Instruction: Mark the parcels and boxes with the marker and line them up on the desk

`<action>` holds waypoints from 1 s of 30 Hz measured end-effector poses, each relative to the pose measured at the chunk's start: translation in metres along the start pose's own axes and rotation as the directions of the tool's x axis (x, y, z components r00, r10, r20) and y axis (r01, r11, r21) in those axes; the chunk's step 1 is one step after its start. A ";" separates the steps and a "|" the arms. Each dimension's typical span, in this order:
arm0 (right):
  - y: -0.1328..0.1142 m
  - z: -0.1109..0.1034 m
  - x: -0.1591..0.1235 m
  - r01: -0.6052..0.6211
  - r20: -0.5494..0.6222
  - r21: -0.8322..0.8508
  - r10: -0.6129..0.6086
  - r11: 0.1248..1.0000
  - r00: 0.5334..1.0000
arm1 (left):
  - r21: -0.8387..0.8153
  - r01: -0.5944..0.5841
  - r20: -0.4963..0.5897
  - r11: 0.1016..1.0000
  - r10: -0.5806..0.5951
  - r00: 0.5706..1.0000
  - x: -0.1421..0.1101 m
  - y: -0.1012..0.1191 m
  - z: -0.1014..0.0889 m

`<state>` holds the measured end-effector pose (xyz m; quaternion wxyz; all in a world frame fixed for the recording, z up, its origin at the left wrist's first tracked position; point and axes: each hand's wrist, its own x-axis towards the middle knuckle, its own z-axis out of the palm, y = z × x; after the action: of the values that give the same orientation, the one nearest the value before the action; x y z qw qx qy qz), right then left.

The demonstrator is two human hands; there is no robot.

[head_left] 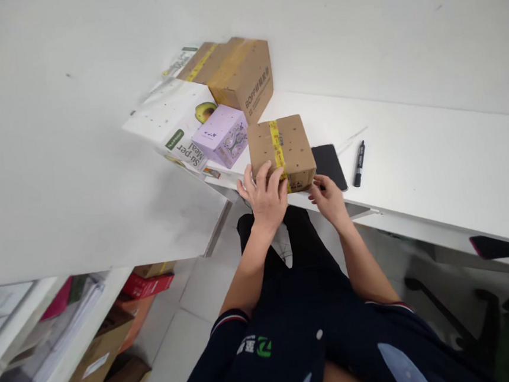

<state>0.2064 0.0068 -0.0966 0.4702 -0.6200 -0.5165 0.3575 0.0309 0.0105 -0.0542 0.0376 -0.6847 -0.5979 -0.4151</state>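
Bright, flat, diffuse light on the white surface (434, 157) and wall (379, 37); source out of frame. 1 soft grey shadow on the left panel (80, 188), below the white carton (184, 126). Underside of the surface is dim, lower right corner near black, detail lost. No harsh glare. Big lettering on the carton reads OK; small print on the taped box (293, 146) is mushy. Shelf (76, 343) at lower left looks soft. Wide-angle stretch toward the edges.
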 end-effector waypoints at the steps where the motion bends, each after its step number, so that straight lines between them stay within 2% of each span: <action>1: -0.002 -0.014 0.003 0.003 -0.058 -0.100 -0.009 0.995 0.998 | -0.021 -0.001 0.005 1.000 0.001 1.000 0.002 -0.005 0.002; 5: -0.010 -0.070 0.024 -0.037 -0.325 -0.362 -0.089 0.931 0.942 | -0.079 -0.038 -0.062 0.996 0.033 0.998 0.007 -0.020 0.011; 7: -0.009 -0.091 0.038 -0.065 -0.365 -0.508 -0.146 0.859 0.919 | -0.095 -0.034 -0.088 0.995 0.026 0.996 0.009 -0.023 0.015; 9: -0.003 -0.102 0.052 -0.118 -0.334 -0.624 -0.128 0.772 0.934 | -0.112 -0.025 -0.070 0.993 0.017 0.997 0.009 -0.022 0.018; 13: 0.010 -0.103 0.071 -0.236 -0.260 -0.722 0.061 0.650 0.964 | -0.061 0.001 -0.030 0.998 -0.003 1.000 0.012 -0.015 0.019; 16: 0.014 -0.101 0.077 -0.236 -0.202 -0.776 0.124 0.586 0.972 | -0.018 0.016 -0.017 1.000 -0.016 1.000 0.013 -0.010 0.017; 18: 0.013 -0.103 0.080 -0.197 -0.158 -0.782 0.118 0.591 0.980 | -0.015 0.034 -0.004 0.999 -0.034 0.999 0.014 -0.009 0.015; 19: 0.012 -0.105 0.081 -0.178 -0.149 -0.760 0.098 0.625 0.984 | -0.023 0.041 -0.002 0.999 -0.041 0.999 0.014 -0.009 0.013; 21: 0.008 -0.107 0.081 -0.148 -0.179 -0.604 0.047 0.783 0.983 | -0.057 0.028 -0.010 0.998 -0.029 1.000 0.013 -0.011 0.012; 23: -0.001 -0.107 0.079 -0.086 -0.212 -0.268 0.029 0.960 0.977 | -0.107 -0.005 -0.024 0.994 0.002 1.000 0.012 -0.014 0.012; 24: -0.008 -0.106 0.077 -0.029 -0.203 -0.070 0.015 0.997 0.979 | -0.133 -0.020 -0.031 0.991 0.016 0.999 0.011 -0.016 0.012; 26: -0.025 -0.099 0.069 0.119 -0.156 0.229 -0.085 0.966 0.984 | -0.177 -0.030 -0.044 0.984 0.022 0.999 0.009 -0.018 0.014; 27: -0.036 -0.094 0.065 0.204 -0.139 0.306 -0.168 0.930 0.976 | -0.191 -0.028 -0.050 0.981 0.019 0.999 0.008 -0.019 0.014; 30: -0.068 -0.074 0.055 0.431 -0.186 0.336 -0.389 0.838 0.902 | -0.182 -0.030 -0.078 0.983 0.016 0.997 0.006 -0.018 0.016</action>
<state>0.2659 0.0462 -0.0067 0.6716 -0.4140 -0.5340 0.3041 0.0235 0.0296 -0.0691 0.0018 -0.6757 -0.5474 -0.4937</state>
